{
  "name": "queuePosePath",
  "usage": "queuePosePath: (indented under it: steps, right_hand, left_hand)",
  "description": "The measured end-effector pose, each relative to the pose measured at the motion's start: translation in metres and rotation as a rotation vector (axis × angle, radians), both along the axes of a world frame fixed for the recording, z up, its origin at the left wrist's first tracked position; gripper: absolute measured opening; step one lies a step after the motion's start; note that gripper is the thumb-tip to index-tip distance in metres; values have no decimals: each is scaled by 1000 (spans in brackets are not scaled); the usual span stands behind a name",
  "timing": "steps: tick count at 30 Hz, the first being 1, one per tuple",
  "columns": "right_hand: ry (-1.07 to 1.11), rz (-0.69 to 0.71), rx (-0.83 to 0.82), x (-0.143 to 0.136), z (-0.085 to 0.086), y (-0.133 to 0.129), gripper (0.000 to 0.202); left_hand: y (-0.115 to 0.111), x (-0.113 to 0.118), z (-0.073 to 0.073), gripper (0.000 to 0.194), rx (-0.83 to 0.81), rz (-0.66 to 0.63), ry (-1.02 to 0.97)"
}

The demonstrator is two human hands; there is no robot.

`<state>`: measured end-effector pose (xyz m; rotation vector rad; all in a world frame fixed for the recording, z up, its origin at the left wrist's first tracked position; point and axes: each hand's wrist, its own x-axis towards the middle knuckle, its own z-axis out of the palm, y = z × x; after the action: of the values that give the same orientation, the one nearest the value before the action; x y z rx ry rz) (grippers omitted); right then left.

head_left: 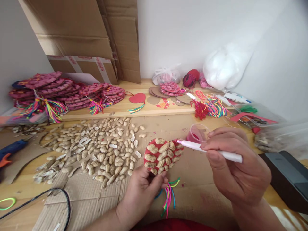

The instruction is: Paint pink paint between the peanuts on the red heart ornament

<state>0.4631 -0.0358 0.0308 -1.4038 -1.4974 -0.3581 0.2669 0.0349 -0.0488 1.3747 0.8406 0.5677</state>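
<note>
Head view shows a red heart-shaped piece (160, 163) covered in ridged, tan peanut shells, upright above the cardboard (192, 195). Your left hand (146, 186) has its grip closed on the lower edge. Your right hand (237, 163) pinches a smooth white brush (211, 150), its pink tip at the heart's upper right, near a translucent cup (197, 133) of pink liquid.

We see tan peanuts (113, 157) on a red heart (160, 164), a white brush (211, 150) with a pink tip, and pink paint (193, 138). Our tassel (169, 197) mixes pink, green, yellow and blue; the glue gun (13, 148) is blue and orange, the counter (146, 110) pale yellow wood-grain.
</note>
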Motion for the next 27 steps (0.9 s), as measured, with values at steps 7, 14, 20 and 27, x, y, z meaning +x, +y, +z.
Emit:
queuePosePath:
  steps: [7,14,20,27]
  right_hand:
    - [34,-16,15,-3,2,-1,10]
    - [38,-57,24,-1,1,0,13]
    - [69,-27,32,-1,2,0,10]
    - [86,-72,71,-2,3,-1,12]
  left_hand:
    - [0,0,0,19,33,11,7]
    - [0,1,-1,19,-11,10,-17]
    - [1,1,-5,16,-12,12,-20]
    - [1,-3,-13,20,28,-31,29]
